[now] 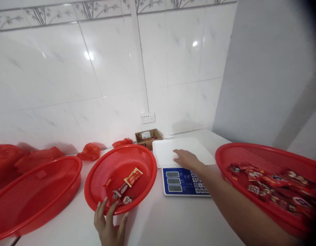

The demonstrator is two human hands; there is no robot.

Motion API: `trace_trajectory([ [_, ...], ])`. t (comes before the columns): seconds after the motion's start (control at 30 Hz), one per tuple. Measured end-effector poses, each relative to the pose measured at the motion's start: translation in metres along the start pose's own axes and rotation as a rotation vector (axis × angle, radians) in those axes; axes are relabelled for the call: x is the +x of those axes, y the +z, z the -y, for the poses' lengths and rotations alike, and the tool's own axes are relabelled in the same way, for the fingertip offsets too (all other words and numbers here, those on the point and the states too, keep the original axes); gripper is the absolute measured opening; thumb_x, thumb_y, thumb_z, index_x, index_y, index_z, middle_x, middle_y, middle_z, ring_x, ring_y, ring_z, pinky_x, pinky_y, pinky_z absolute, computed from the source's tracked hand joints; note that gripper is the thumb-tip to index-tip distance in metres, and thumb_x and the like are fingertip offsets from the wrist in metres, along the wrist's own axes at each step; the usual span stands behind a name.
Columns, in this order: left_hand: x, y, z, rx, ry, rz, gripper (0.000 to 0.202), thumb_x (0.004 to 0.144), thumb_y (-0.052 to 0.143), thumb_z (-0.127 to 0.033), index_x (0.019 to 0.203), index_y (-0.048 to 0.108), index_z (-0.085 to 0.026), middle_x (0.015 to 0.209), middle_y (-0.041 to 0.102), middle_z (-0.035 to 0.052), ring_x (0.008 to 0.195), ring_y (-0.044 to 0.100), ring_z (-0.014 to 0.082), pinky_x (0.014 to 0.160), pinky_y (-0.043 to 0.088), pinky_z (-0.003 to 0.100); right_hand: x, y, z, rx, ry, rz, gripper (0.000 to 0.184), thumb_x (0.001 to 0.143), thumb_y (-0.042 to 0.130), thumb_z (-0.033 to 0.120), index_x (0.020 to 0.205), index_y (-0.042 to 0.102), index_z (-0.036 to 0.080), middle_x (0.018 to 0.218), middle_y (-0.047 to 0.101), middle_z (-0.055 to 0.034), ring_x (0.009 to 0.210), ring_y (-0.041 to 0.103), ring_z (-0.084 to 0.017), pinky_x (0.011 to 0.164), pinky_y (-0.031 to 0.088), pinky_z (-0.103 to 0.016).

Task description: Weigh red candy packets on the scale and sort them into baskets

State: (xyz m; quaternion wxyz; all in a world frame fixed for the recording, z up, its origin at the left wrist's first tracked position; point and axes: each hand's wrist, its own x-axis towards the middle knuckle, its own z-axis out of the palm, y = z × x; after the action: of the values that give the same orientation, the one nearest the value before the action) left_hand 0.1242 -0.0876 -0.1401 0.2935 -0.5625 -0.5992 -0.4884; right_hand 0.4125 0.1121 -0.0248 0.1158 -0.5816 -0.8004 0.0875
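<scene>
My left hand [109,223] rests on the near rim of the round red mesh basket [147,160], fingers spread and holding nothing. Inside that basket lie a few wrapped candies [123,188]. My right hand [186,159] reaches forward and lies flat, fingers extended, on the white platter [199,147] of a digital scale; its blue keypad and displays [182,182] face me. Nothing sits on the platter besides the hand.
A large red basket [250,150] at the right holds several wrapped candies [271,188]. An empty red oval basket [37,194] is at the left. Red plastic bags [89,151] and a small cardboard box [148,137] line the tiled wall, under a socket [147,118].
</scene>
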Motion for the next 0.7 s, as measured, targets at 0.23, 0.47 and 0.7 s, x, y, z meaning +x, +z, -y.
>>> trace_trajectory([
  [0.23,0.001,0.001,0.0,0.016,-0.002,0.002,0.031,0.076,0.06,-0.034,0.104,0.056,-0.021,0.129,0.042,0.0117,0.125,0.034,0.0307,0.103,0.027,0.051,0.014,0.004,-0.01,0.051,0.029,-0.047,0.027,0.074,0.049,0.008,0.094,0.068,0.012,0.099,0.068,-0.014,0.097,0.06,-0.025,0.084,0.042,-0.034],
  [0.47,0.007,-0.002,0.002,0.057,0.07,-0.022,0.027,0.076,0.059,-0.04,0.093,0.058,-0.019,0.103,0.05,0.0092,0.112,0.043,0.0277,0.096,0.034,0.047,-0.003,-0.005,0.065,0.486,-0.313,-0.144,0.04,0.089,0.041,0.031,0.128,0.047,0.024,0.126,0.056,-0.0037,0.112,0.053,-0.016,0.092,0.043,-0.03],
  [0.7,0.004,0.003,0.027,-0.079,-0.152,-0.113,0.038,0.061,0.068,-0.046,0.091,0.062,-0.023,0.086,0.05,0.0054,0.092,0.051,0.027,0.09,0.037,0.049,-0.081,-0.021,0.072,0.516,-0.504,0.012,0.061,0.08,0.059,0.033,0.136,0.037,0.025,0.148,0.023,-0.0082,0.136,0.018,-0.024,0.109,0.024,-0.042],
])
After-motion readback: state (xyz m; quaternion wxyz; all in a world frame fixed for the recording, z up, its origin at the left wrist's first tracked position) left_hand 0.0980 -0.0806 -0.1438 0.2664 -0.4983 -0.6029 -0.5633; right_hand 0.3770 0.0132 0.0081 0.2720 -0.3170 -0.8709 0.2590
